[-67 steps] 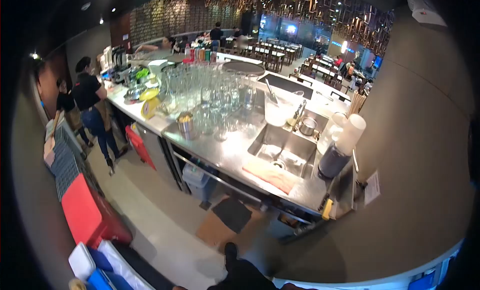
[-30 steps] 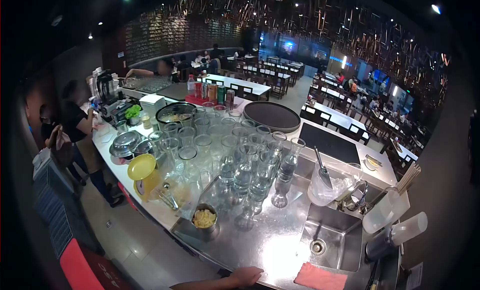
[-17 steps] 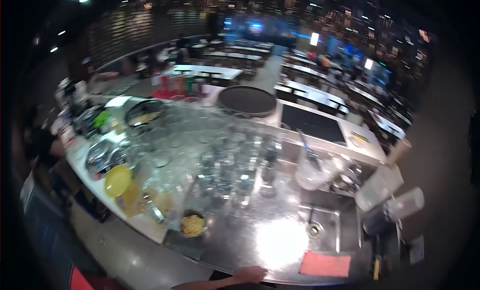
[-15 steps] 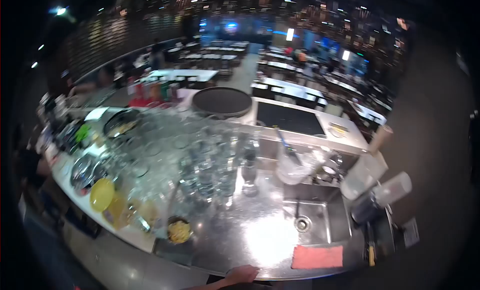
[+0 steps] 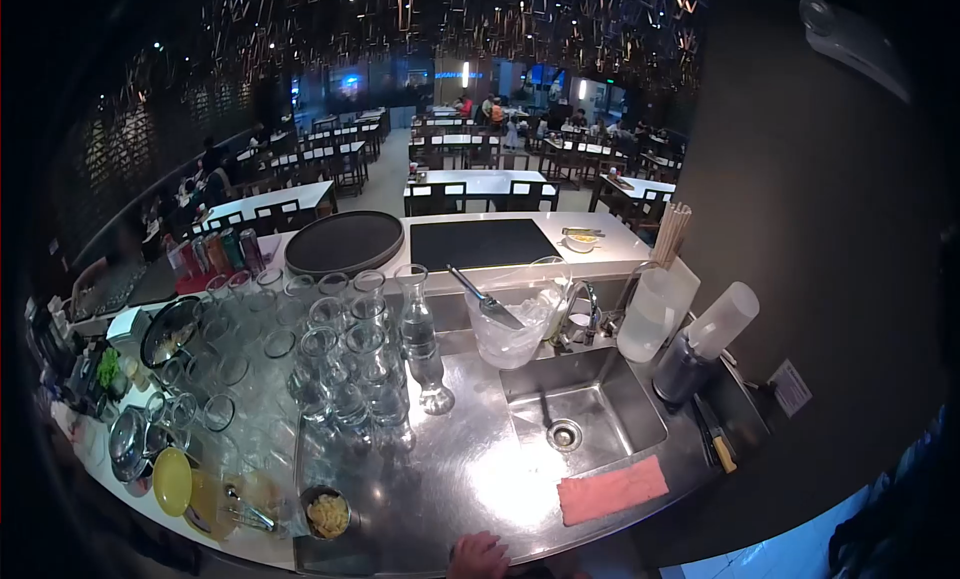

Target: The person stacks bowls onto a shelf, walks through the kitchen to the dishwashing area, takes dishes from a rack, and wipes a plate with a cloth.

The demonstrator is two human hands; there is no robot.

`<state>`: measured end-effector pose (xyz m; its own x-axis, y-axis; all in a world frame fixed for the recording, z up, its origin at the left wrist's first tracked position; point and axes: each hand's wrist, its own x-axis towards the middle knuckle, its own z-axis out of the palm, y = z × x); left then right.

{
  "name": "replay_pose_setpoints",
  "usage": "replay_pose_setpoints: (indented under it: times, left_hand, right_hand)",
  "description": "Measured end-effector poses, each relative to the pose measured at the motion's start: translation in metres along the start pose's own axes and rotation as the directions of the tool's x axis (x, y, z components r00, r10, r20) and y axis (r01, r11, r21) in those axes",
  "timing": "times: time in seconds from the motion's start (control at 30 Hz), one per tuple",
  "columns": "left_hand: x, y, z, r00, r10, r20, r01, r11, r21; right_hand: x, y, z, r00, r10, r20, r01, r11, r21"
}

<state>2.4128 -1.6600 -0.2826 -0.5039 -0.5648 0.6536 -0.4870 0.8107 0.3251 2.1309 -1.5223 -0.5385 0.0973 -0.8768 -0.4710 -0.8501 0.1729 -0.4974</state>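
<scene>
My left hand (image 5: 480,556) rests at the front edge of the steel counter (image 5: 430,499), its fingers lying loosely there with nothing visible in them. My right hand is out of view. Left of my hand stands a small bowl of pale yellow chopped food (image 5: 327,514). To the right, a folded pink cloth (image 5: 613,489) lies in front of the sink (image 5: 600,419). Several glass carafes of water (image 5: 376,379) stand upright on the counter, one carafe (image 5: 418,319) apart from the group.
A clear ice bucket (image 5: 505,344) with a scoop stands behind the sink. Right of it are a plastic pitcher (image 5: 645,319), stacked cups (image 5: 725,319) and a yellow-handled knife (image 5: 722,454). A round black tray (image 5: 344,241) and a yellow bowl (image 5: 172,482) are to the left. Diners sit beyond.
The view has turned right, so the counter items sit further left, and the blur is gone. My left hand stays at the counter's front edge.
</scene>
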Motion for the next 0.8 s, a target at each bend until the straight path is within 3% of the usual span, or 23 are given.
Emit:
replay_pose_setpoints:
  times: [0.33, 0.4, 0.47, 0.8]
  left_hand:
    - [0.009, 0.009, -0.012, 0.999, -0.029, 0.031, 0.027, 0.998, 0.060]
    - [0.007, 0.006, -0.017, 0.998, 0.032, 0.061, -0.029, 0.998, -0.056]
    - [0.011, 0.006, -0.021, 0.997, 0.049, 0.065, -0.045, 0.997, -0.061]
    - [-0.001, 0.001, -0.004, 0.997, 0.011, 0.074, -0.006, 0.998, -0.069]
  right_hand:
    - [0.001, 0.003, 0.017, 1.000, 0.010, -0.021, -0.010, 1.000, 0.004]
    - [0.001, 0.004, 0.023, 1.000, 0.006, -0.022, -0.006, 1.000, 0.002]
    - [0.003, 0.006, 0.030, 1.000, 0.002, -0.025, -0.002, 1.000, 0.000]
    - [0.029, 0.049, 0.079, 0.991, -0.133, 0.008, 0.133, 0.991, -0.011]
